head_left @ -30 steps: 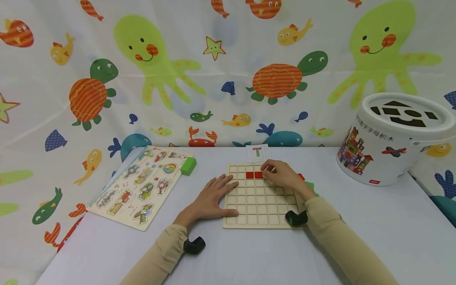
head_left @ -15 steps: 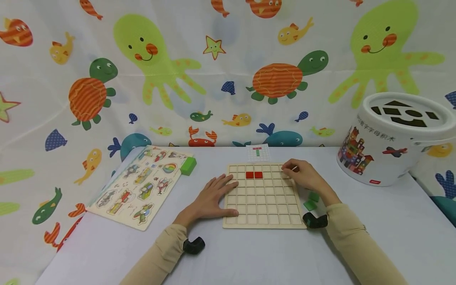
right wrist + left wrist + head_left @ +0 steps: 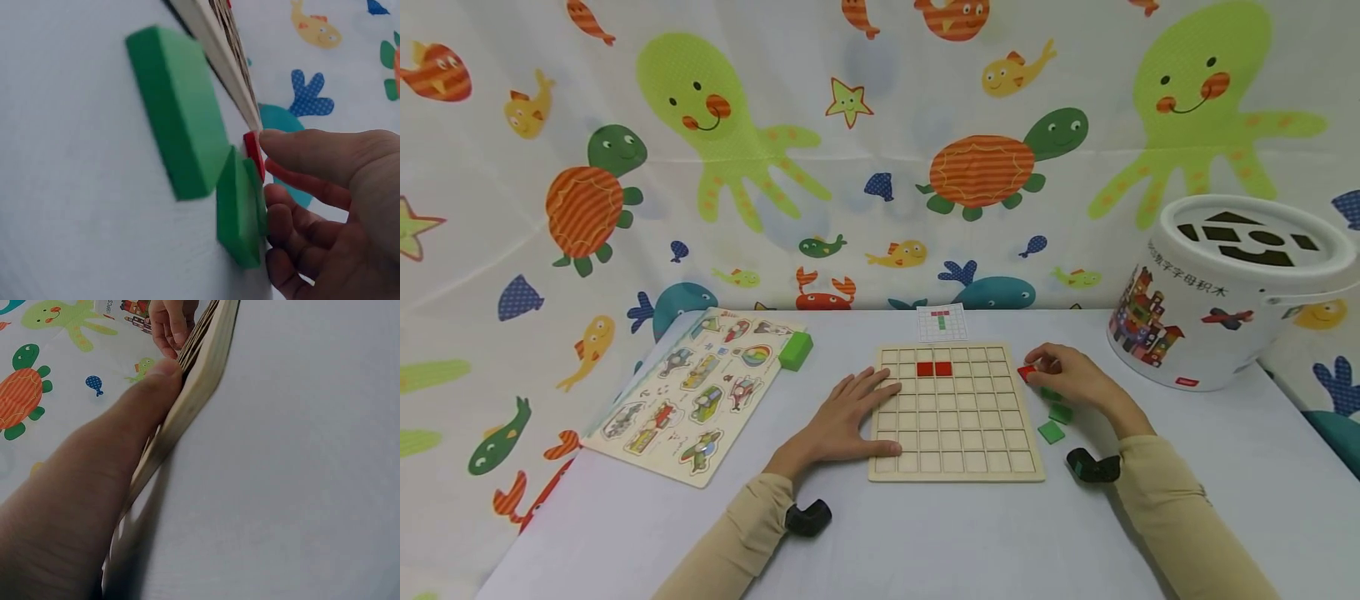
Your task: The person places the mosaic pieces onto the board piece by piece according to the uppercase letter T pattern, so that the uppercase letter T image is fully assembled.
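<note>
A wooden grid board point(image 3: 957, 419) lies on the table, with two red square tiles point(image 3: 934, 369) side by side in its upper rows. My left hand point(image 3: 846, 421) rests on the board's left side, fingers spread; its thumb point(image 3: 147, 394) lies along the edge in the left wrist view. Right of the board, my right hand point(image 3: 1071, 379) pinches a loose red tile point(image 3: 1026, 374) between thumb and index finger. The same red tile point(image 3: 252, 155) shows at the thumb tip in the right wrist view. Several green tiles point(image 3: 1051, 431) lie just below this hand, one partly hidden under it.
Behind the board lies a small pattern card point(image 3: 942, 322) with a red and green T shape. A picture puzzle board point(image 3: 688, 400) stands left, with a green block point(image 3: 795, 351) at its corner. A white bucket point(image 3: 1217, 317) stands back right, before a printed cloth point(image 3: 880, 100).
My right hand has moved right, from over the grid board beside the red tiles to the loose red tile off its right edge. The left hand has stayed in place.
</note>
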Demonstrator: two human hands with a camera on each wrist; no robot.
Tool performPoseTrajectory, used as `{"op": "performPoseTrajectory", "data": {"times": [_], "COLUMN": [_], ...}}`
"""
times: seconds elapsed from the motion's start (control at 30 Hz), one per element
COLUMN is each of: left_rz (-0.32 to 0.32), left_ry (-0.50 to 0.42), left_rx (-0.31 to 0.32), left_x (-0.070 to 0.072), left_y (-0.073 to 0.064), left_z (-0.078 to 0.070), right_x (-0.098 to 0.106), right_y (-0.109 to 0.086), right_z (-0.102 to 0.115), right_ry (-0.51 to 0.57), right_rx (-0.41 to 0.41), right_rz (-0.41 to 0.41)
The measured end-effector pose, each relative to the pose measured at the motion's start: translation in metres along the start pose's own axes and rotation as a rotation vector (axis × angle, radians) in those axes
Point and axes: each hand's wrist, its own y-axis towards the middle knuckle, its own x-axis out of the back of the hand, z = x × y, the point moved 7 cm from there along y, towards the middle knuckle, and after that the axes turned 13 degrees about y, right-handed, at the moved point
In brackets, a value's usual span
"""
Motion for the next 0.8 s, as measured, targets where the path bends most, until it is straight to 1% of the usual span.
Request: {"op": "performPoseTrajectory", "data": {"times": [0.2, 0.4, 0.53, 0.8], "left_rz": [-0.001, -0.002, -0.004, -0.008], "left_ry": [-0.001, 0.003, -0.002, -0.014], "left_rx": [0.0, 0.003, 0.0, -0.003], "left_x": [-0.001, 0.001, 0.002, 0.002], "left_y": [0.0, 0.0, 0.0, 0.0], "left_z": [0.0, -0.001, -0.001, -0.001], "right_x": [0.002, 0.004, 0.007, 0.012], "right_y": [-0.002, -0.002, -0.002, -0.001], "right_z": [-0.001, -0.001, -0.001, -0.007], "right_ry": [-0.03, 0.001, 0.032, 0.086], "right_rx": [0.005, 0.005, 0.024, 0.0], "right_rz": [-0.011, -0.04, -0.07, -0.16]}}
